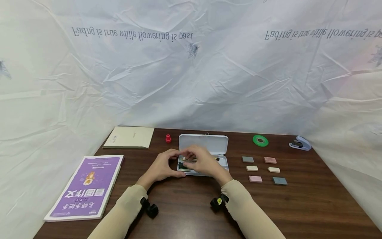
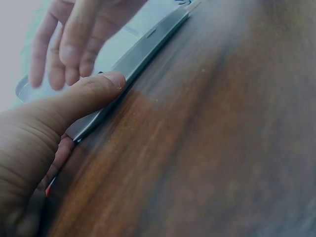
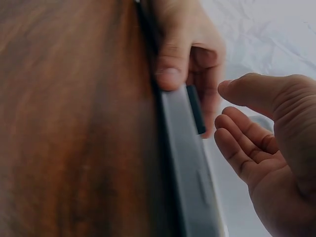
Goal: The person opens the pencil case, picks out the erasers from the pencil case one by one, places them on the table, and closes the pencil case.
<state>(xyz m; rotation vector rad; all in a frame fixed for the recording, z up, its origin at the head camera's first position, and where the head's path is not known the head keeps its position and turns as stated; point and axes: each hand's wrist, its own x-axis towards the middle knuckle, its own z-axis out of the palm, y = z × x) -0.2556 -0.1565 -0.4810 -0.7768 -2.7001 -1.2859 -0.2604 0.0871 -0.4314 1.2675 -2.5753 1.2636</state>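
Pencil case [image 3: 187, 153] sits near the desk's [image 1: 185, 205] far edge, about midway between left and right edges, its lid [image 1: 204, 143] raised toward that far edge. Left hand [image 1: 162, 167] grips the case's left end: thumb on the front wall by the near left corner, fingers curled round beyond it. Right hand [image 1: 203, 161] hangs over the tray, fingers loosely bent, thumb parted from them, nothing seen between; whether its fingertips touch the left hand, cannot tell. Dark block [image 3: 195, 109] shows over the front wall, close to the left thumb; a pencil-like item [image 1: 217, 159] lies farther back in the tray. Step in hand, by my reading: left braces the case while right works over the contents. Best done with left pressure light and sideways, enough to stop the case sliding toward the far edge, without tipping it. Right fingers do well to come in from above, clear of the left thumb and the lid's hinge line. Small flat pieces probably want a pinch by their long sides. Main risk: a knuckle catching the lid, or the sleeve brushing the eraser-like blocks [image 1: 255, 179] toward the desk's right edge.
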